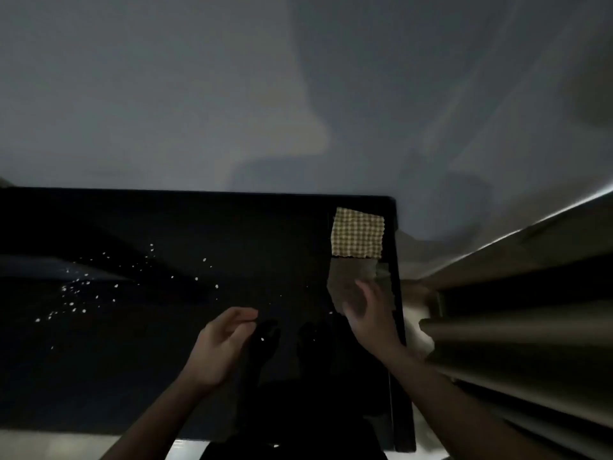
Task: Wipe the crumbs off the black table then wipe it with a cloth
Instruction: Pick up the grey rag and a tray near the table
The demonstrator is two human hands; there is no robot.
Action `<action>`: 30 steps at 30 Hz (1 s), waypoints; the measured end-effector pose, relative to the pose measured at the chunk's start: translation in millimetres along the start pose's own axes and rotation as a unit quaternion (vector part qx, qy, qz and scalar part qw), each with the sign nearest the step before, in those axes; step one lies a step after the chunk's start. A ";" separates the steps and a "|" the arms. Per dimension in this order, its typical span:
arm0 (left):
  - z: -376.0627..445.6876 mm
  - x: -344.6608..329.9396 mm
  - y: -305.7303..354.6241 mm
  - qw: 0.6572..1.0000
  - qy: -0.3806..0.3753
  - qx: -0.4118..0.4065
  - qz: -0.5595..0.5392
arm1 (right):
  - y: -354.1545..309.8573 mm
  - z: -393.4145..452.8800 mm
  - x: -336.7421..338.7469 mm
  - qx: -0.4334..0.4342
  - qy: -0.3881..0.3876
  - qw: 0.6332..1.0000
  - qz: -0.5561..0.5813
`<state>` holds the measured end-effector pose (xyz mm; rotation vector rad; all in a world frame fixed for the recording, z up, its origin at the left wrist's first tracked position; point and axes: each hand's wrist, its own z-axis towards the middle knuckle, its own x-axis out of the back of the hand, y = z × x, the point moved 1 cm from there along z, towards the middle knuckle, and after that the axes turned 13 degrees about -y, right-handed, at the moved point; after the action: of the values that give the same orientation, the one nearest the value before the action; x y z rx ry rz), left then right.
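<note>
Head view looked down on a glossy black bench point(166, 376) in dim light, set against a pale wall point(199, 78). White crumbs point(76, 293) lay scattered over the left half of the bench top, thickest toward the left edge, with a few stray ones nearer the middle and one close to the near edge between the two hands. A yellow checked cloth point(357, 232) lay flat in the far right corner, its reflection showing in the shiny surface just in front of it. No containers could be seen on the bench.

Both hands hovered over the near right part of the bench. The left hand point(225, 346) was cupped, palm turned toward the right, fingers loosely curled and holding nothing. The right hand point(368, 313) was blurred, its grip wide with fingers spread, just short of the cloth and empty; whether it touched the bench could not be told. Beige slatted furniture point(517, 327) stood just beside the right edge of the bench.
</note>
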<state>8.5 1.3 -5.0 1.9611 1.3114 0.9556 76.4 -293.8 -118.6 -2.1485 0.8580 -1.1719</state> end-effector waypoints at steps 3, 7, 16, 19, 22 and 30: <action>1.4 -2.4 3.2 1.000 0.019 0.005 0.007 | 3.9 40.0 -1.4 -0.038 -0.029 0.986 -0.163; -10.4 -5.4 1.1 0.999 0.038 0.008 0.019 | 15.1 68.1 -15.6 -0.089 -0.076 0.959 -0.258; -52.0 10.8 -29.0 0.997 0.059 0.052 0.009 | 35.8 35.8 -23.0 -0.008 -0.011 0.970 -0.242; -68.1 22.8 -33.2 0.997 0.048 0.052 -0.003 | 4.9 4.8 -23.6 -0.047 -0.041 0.995 -0.079; -88.8 40.2 -37.3 0.998 0.049 0.044 -0.011 | -45.1 -42.5 -36.3 -0.034 -0.073 0.995 0.060; -173.6 109.4 -82.6 0.996 0.060 0.025 -0.056 | -149.4 -148.1 -138.8 -0.018 -0.094 0.975 0.199</action>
<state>-147.8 145.8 55.2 1.8692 1.5098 1.0081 -69.3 -116.3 -14.8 -1.9542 1.1619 -0.7457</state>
